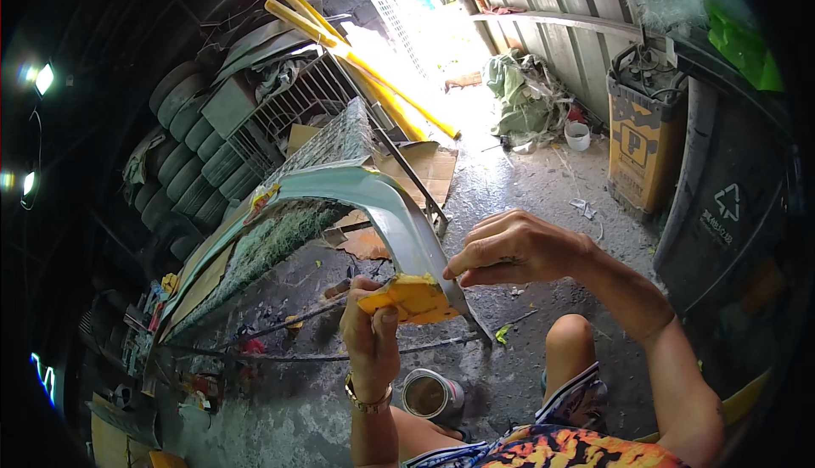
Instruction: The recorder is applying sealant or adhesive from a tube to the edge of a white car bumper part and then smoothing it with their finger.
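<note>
A pale grey car fender (pixel 407 222) with a curved wheel arch stands tilted in front of me, its lower end close to both hands. My left hand (pixel 370 328) grips a flat yellow, putty-smeared piece (pixel 416 300), thumb on its near side, right below the fender's end. From the other side my right hand (pixel 518 252) reaches to the fender's outer edge. Its fingers are bent and pressed together, and whatever they may hold is hidden. Yellow smears show at the fender's end, next to the yellow piece.
An open can (pixel 431 394) stands on the floor below my left hand. Dark metal bars (pixel 323 351) run under the fender. Stacked tyres (pixel 191 141) and yellow tubes (pixel 365 65) lie at the far left. A dark bin (pixel 722 213) and an orange container (pixel 637 145) stand to the right.
</note>
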Demonstrator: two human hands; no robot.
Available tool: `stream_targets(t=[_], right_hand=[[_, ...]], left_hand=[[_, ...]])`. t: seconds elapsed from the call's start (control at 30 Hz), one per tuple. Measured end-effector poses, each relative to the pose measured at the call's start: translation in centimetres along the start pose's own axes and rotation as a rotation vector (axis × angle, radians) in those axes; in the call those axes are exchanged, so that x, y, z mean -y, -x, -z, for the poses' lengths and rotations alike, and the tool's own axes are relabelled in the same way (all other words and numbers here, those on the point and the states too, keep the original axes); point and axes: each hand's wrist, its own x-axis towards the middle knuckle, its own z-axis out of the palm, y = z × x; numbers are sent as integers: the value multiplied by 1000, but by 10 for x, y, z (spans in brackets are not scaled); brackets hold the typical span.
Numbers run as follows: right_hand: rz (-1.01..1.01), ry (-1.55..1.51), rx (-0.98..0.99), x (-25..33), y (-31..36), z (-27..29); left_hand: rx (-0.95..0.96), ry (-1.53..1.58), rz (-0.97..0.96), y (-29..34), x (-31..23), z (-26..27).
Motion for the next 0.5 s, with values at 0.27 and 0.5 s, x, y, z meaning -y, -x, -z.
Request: stream_targets(t=[0.27,0.5], right_hand=[[-36,-29,-3,-3,0,-4],[39,132,155,1,-10,4]], left_hand=[[-87,6,-61,-5,2,-2],[18,9,5,0,1,6]])
